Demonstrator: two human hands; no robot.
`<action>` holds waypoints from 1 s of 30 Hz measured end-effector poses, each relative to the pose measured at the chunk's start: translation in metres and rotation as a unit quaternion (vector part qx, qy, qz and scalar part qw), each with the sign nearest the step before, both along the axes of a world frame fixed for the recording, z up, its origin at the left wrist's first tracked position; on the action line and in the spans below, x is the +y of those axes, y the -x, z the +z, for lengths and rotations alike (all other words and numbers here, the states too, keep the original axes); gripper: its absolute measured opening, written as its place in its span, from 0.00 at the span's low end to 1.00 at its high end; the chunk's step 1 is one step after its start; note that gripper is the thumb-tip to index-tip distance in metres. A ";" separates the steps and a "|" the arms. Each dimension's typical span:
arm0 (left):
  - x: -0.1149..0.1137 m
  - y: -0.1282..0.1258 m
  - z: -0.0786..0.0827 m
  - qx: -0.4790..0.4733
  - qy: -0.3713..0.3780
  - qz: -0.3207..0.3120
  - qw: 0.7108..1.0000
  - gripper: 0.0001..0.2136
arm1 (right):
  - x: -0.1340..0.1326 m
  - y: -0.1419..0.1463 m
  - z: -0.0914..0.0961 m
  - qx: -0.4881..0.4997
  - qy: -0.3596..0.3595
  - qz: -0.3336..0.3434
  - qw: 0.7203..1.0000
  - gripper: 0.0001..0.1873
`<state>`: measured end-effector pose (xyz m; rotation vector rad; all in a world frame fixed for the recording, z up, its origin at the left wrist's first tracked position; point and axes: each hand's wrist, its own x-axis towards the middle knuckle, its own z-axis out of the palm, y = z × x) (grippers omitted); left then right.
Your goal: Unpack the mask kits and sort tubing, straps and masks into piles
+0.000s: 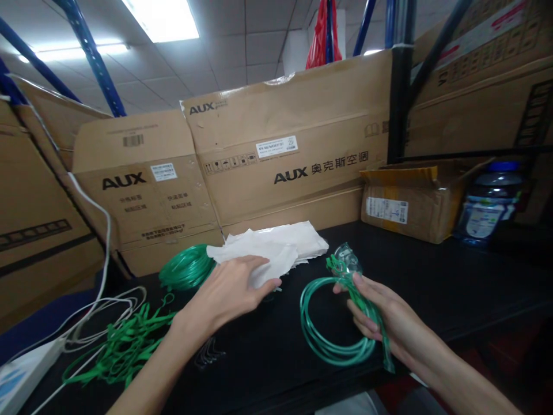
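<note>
My right hand (380, 311) is closed round a coil of green tubing (309, 328), a green strap and a clear plastic mask (348, 259). The coil hangs to the left of my fingers, and the mask sticks out above them. Over the near edge of a stack of white sheets (302, 239) reaches my left hand (237, 288), thumb and fingers apart. Whether its fingertips touch the top sheet, I cannot tell. Behind that wrist lies another green tubing coil (185, 268). A tangled heap of green elastic straps (125, 346) rests left of my forearm.
Thin metal wire pieces (209, 353) lie on the black table (268, 357). White cables (101, 288) and a power strip (30, 374) are at the left. Large cardboard panels (285, 144) wall the back; a small carton (406, 202) and a blue-capped bottle (488, 202) stand at right.
</note>
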<state>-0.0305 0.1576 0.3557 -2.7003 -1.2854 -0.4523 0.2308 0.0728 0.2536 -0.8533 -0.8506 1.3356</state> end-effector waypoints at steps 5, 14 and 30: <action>0.007 -0.009 -0.002 0.039 0.008 0.024 0.999 0.23 | -0.001 0.000 -0.001 -0.004 -0.009 0.006 1.000 0.24; 0.015 0.003 -0.008 -0.023 0.043 -0.014 0.999 0.16 | -0.002 -0.003 -0.003 0.003 -0.021 0.028 0.999 0.20; 0.004 -0.008 -0.024 -0.025 -0.110 0.004 0.994 0.08 | 0.017 0.054 0.054 0.062 -0.074 0.033 0.995 0.20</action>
